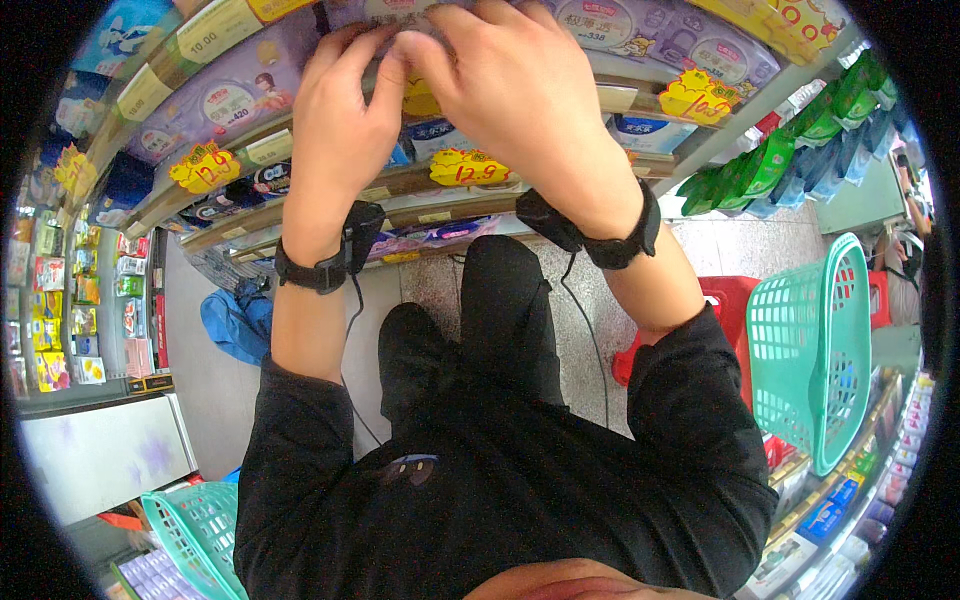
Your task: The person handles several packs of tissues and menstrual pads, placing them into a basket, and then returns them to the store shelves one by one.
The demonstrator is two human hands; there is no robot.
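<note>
Both hands reach up to a shop shelf at the top of the head view. My left hand is at the front of purple sanitary pad packs, its fingers bent. Close against it, my right hand lies over the same row, fingertips partly cut off by the picture's top edge. Whether either hand grips a pack cannot be told. One purple pack stands left of the hands, another purple pack to their right. Yellow price tags hang on the shelf edges below. Each wrist wears a black strap with a cabled device.
On the right, a green plastic basket rests by a red stool; a second green basket is at lower left. A blue bag lies on the floor. Green packs hang at upper right. A person is partly visible far right.
</note>
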